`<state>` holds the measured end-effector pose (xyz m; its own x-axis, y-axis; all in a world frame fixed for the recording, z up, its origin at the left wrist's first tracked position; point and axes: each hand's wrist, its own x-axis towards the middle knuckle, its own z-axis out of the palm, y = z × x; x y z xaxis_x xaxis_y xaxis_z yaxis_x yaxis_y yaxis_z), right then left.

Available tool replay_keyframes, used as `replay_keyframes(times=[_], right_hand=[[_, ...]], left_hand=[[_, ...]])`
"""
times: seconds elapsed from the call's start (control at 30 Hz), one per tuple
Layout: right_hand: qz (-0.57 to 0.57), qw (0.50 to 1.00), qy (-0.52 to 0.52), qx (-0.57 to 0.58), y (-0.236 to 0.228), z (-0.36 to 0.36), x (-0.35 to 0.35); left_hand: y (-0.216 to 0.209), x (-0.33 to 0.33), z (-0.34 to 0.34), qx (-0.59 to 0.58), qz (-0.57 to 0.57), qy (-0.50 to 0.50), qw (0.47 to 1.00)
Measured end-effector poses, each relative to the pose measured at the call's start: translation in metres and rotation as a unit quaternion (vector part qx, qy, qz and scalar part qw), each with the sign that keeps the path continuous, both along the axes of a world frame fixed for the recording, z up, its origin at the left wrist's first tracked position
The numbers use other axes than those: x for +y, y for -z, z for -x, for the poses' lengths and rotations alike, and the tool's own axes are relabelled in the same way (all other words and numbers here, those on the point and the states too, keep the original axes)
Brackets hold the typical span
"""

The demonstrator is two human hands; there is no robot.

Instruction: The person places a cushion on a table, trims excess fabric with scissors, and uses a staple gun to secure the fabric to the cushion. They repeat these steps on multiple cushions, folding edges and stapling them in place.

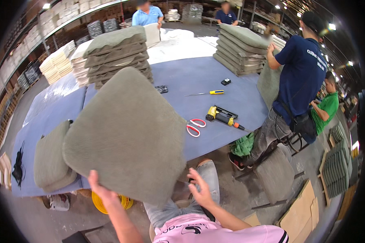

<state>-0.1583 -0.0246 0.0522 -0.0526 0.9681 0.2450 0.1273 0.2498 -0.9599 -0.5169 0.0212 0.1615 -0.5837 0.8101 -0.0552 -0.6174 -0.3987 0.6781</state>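
Cushion [125, 133], olive-green corduroy, square: held raised over the near edge of the blue worktable [215, 77]. Left hand [101, 189] gripped at its lower edge, fingers hidden behind fabric. Right hand [200, 189] spread, apparently just clear. Risk: one-handed support is judged insecure; cushion could slip toward the yellow bucket [99, 204].

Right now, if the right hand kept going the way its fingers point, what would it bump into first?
Most likely the big grey-green cushion. The right hand is open, its fingers aimed up and left at the cushion's lower edge, though depth is hard to judge.
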Motion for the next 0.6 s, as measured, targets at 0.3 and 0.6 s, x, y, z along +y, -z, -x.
replay_keyframes(times=[0.3, 0.6], right_hand=[[-0.158, 0.95, 0.173, -0.204, -0.04, -0.1, 0.208], [-0.092, 0.762, 0.182, -0.615, 0.007, -0.195, 0.519]], left_hand=[[0.084, 0.114, 0.059, 0.758, 0.492, -0.044, 0.426], [0.092, 0.141, 0.025, 0.755, 0.44, -0.039, 0.485]])
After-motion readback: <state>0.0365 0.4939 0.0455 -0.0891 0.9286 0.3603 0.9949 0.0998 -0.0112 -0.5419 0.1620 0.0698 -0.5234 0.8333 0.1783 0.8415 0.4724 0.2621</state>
